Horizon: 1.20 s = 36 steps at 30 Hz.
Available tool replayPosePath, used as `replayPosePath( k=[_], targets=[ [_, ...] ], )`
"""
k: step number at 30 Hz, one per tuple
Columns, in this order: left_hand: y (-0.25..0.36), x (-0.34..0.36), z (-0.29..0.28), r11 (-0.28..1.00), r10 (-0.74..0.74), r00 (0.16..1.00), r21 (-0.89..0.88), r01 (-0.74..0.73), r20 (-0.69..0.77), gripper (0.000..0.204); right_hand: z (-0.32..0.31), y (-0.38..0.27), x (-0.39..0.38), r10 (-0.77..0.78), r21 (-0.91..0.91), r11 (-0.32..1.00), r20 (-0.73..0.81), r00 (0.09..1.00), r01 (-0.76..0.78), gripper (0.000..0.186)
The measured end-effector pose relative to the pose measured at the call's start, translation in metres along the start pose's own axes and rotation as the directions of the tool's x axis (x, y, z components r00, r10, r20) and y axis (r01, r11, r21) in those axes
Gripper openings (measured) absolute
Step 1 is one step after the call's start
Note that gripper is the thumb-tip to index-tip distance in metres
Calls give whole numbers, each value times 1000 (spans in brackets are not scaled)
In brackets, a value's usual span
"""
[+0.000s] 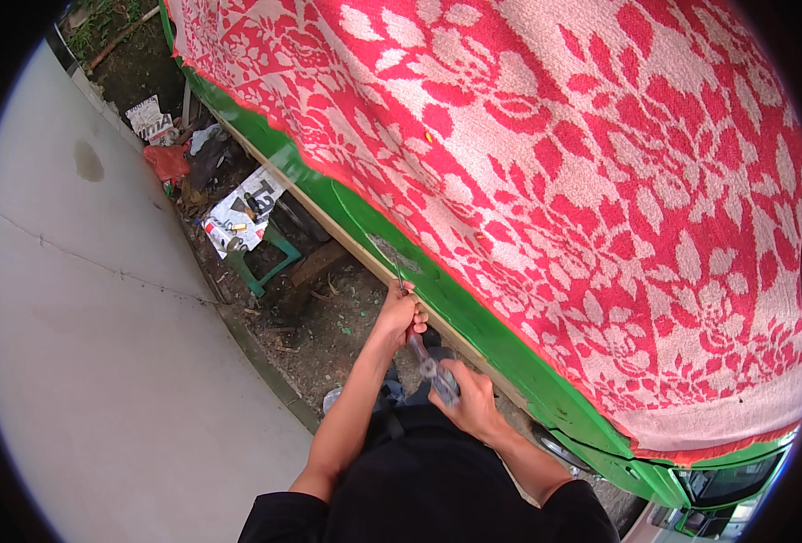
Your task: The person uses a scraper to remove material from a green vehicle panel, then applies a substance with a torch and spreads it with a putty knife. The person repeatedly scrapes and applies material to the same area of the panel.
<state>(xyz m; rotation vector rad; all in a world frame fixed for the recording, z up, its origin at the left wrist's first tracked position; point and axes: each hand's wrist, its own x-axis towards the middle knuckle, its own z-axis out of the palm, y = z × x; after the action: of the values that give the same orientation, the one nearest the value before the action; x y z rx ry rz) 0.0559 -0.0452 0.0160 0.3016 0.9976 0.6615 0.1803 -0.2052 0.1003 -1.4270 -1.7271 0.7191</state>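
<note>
My left hand is closed round a slim tool with a thin metal shaft and a reddish-brown handle, which looks like a screwdriver. Its tip points at a rough grey patch on the green vehicle body; whether it touches cannot be made out. In my right hand is a blurred grey object, gripped right by the handle's lower end. Its kind is smeared by motion. A tan strip runs along the lower edge of the green panel.
A red and pink floral blanket covers the vehicle's top. On the left rises a pale wall, with a narrow dirt strip between. A green stool bears a printed sheet and small items. Rubbish lies beyond it.
</note>
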Motion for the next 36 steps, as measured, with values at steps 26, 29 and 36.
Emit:
replayPosePath(
  k=[26, 29, 36],
  targets=[
    [8, -9, 4, 984, -28, 999, -173, 36, 46, 24, 17, 44, 2, 88, -1, 996, 4, 996, -88, 52],
    [11, -11, 9, 981, -38, 999, -192, 41, 21, 24, 14, 41, 5, 82, -4, 997, 6, 997, -82, 50],
    [19, -8, -2, 958, -50, 990, -273, 84, 130, 28, 5, 26, 1, -216, -18, 976, 5, 976, 216, 46]
  ],
)
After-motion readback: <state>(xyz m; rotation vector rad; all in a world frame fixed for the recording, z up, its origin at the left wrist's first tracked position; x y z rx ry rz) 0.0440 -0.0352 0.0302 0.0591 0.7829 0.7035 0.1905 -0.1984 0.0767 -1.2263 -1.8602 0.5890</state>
